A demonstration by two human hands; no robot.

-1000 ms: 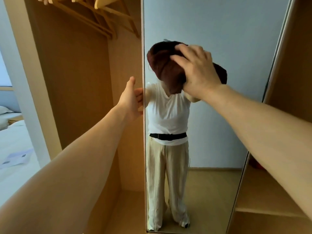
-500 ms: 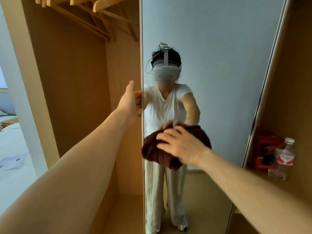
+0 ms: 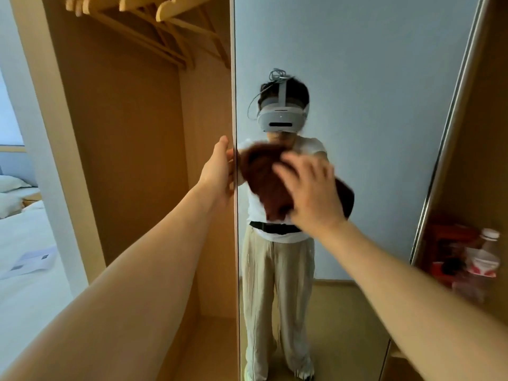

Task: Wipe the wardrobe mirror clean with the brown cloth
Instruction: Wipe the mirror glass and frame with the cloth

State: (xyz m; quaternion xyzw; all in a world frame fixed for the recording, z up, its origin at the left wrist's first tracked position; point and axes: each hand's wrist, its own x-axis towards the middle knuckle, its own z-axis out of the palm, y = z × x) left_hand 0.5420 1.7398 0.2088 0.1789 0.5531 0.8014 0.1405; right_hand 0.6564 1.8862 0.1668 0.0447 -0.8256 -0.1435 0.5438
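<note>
Head view, right hand: the right hand lies over the bunched brown cloth, fingers spread and curved onto it, pushing it against the wardrobe mirror. Motion blur hides the exact finger hold.
Head view, left hand: the left hand, at 9 o'clock of the cloth, grasps the mirror's near edge, thumb in front and fingers wrapped behind.
Cloth's place: on the glass near the middle of the view, just beside that edge, over the reflected person's chest.
Risk, cloth: it is a loose wad, not a flat pad. A quick stroke could let a fold slip from under the palm and drop it, or clean only a narrow band.
Risk, panel: the mirror looks like a door panel that the left hand is steadying. A hard push could shift it if that grasp slackens.
Risk, fingers: those wrapped round the edge sit close to the cloth's path and could be knocked.
Risk, coverage: the top at 12 o'clock and the foot at 6 o'clock lie well apart from the cloth and could easily be missed.
Glass: no streaks or marks that I can make out.
Room, 11 o'clock: wooden hangers in the open wardrobe bay.
Room, 8 o'clock: a bed with a paper on it.
Room, 4 o'clock: a blurred bottle on a shelf near the right forearm, which a wide swing might tip.
</note>
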